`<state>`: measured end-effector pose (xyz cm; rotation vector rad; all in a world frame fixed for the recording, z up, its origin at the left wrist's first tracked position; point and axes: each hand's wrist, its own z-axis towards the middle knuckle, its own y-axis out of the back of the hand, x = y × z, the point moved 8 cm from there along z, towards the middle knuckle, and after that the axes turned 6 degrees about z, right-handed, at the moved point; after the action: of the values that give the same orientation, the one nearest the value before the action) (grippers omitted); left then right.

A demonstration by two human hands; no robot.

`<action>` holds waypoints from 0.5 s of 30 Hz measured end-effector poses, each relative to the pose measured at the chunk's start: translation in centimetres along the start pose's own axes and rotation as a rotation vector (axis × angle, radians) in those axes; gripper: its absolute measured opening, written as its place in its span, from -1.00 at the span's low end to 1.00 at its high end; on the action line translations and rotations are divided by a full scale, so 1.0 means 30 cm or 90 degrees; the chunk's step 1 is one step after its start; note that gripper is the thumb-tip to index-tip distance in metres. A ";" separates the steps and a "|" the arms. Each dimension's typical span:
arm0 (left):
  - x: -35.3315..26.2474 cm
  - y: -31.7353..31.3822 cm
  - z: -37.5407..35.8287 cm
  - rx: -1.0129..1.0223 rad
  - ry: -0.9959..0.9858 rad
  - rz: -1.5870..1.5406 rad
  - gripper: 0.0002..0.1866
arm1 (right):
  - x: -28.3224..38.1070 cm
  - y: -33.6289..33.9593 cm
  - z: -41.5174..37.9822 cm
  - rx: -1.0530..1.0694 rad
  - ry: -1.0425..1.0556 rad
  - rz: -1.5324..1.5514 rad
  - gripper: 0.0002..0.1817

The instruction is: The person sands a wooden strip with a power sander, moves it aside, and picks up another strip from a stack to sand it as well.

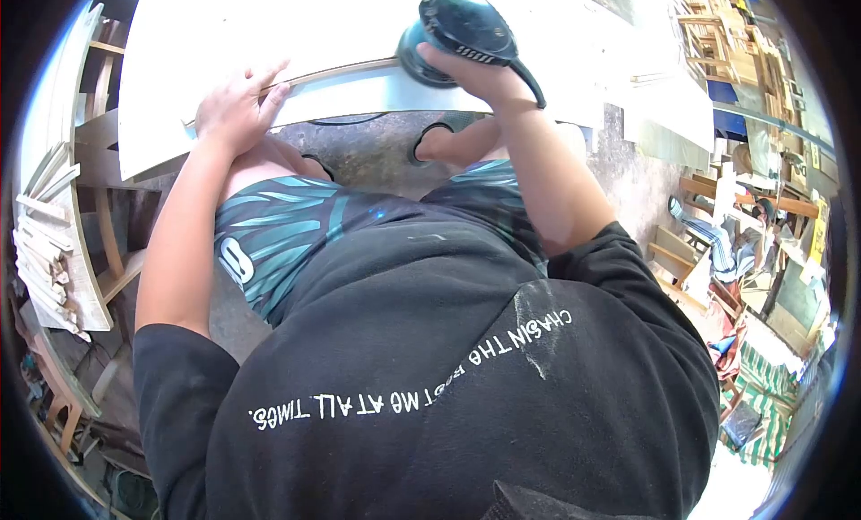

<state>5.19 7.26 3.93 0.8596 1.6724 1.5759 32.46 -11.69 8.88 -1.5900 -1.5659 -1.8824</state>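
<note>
My right hand [475, 72] grips a dark round power sander [457, 31] pressed on the near edge of a white panel [224, 36]. Its black cord [529, 81] runs off past my wrist. My left hand [238, 108] lies flat on the panel's near edge, fingers spread, holding it down beside a thin wooden strip [332, 72]. Below are my black shirt, patterned shorts and feet in sandals on the concrete floor.
A stack of pale wood slats [45, 251] and curved wooden frames stand at the left. Wooden chair frames [717, 36] and stacked furniture parts crowd the right. A seated person [717, 242] is at the right, apart from me. White boards [673, 108] lie to the right of the panel.
</note>
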 end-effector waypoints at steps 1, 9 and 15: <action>0.000 -0.002 0.000 -0.007 -0.002 0.002 -0.50 | 0.008 -0.016 -0.002 0.002 -0.011 0.000 -0.26; 0.003 -0.012 0.002 -0.016 -0.002 -0.009 -0.50 | -0.088 0.084 0.027 0.016 -0.111 0.105 -0.29; 0.004 0.004 -0.007 -0.016 -0.002 -0.021 -0.49 | 0.022 -0.010 -0.007 0.006 -0.049 -0.027 -0.20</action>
<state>4.95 7.25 4.07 0.8178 1.6527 1.5689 31.87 -11.46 9.28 -1.6560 -1.6489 -1.8523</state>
